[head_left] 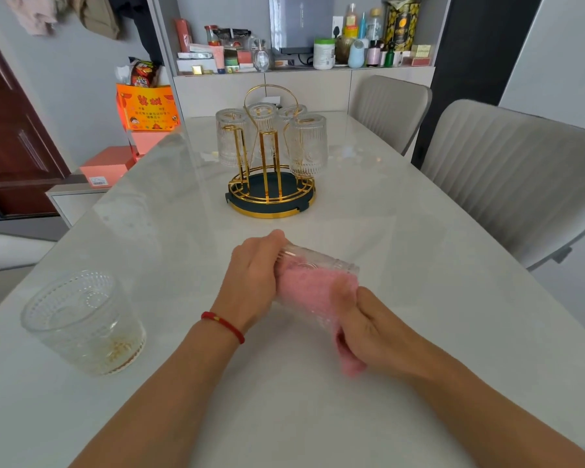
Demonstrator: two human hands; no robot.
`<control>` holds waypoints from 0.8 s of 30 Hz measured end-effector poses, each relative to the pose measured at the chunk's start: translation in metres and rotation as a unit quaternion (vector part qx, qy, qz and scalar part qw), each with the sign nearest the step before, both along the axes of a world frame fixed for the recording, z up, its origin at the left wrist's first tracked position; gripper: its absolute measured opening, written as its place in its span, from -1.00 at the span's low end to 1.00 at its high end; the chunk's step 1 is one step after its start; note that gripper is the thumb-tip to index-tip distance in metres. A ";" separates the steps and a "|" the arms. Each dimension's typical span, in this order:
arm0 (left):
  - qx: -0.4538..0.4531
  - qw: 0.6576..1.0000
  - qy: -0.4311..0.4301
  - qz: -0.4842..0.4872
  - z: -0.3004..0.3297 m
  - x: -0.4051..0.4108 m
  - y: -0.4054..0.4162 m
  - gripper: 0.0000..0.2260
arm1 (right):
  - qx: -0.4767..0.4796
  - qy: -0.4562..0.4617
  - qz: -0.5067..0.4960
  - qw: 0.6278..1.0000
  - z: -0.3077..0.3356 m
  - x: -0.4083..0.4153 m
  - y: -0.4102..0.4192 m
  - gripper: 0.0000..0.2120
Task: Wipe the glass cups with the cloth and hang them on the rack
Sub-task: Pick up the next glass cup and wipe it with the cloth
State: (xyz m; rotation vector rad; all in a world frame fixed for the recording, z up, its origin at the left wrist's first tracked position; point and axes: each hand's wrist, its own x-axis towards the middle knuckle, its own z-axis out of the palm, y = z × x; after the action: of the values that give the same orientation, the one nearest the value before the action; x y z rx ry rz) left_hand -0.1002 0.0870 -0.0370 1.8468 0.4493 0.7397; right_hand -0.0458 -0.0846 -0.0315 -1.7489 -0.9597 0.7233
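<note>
At far left we see an upright ribbed clear glass cup (83,320) on the white marble table (419,231). Our left hand (254,278) grips a tilted ribbed glass cup (318,265) by its base; our right hand (368,325) pinches the pink fluffy cloth (313,288) stuffed inside it. Beyond stands the gold wire rack (271,187) bearing four inverted cups, grey chairs (514,184) at right

Lighting: bright, even daylight. Glossy white marble-look table (419,265) carries soft glare, faint shadows. Wide-angle bending at edges; slight motion blur centrally.
</note>
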 end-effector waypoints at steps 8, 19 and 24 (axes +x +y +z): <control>0.291 0.943 -0.162 -0.012 -0.001 -0.003 -0.001 -0.47 | 0.111 0.472 -0.013 0.874 0.008 0.012 0.000 -0.25; -0.162 0.979 0.120 -0.032 0.006 0.001 -0.018 -0.56 | -0.021 -0.067 -0.010 0.997 -0.004 0.009 -0.011 0.02; 0.062 0.996 -0.061 -0.015 -0.009 0.001 -0.011 -0.58 | -0.047 0.154 -0.079 0.984 -0.001 0.011 -0.009 -0.11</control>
State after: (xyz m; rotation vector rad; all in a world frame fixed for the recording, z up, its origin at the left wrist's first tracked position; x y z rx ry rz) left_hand -0.0992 0.0756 -0.0458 1.9070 0.3019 0.8701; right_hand -0.0345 -0.0939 -0.0325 -1.7088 -0.5790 0.9139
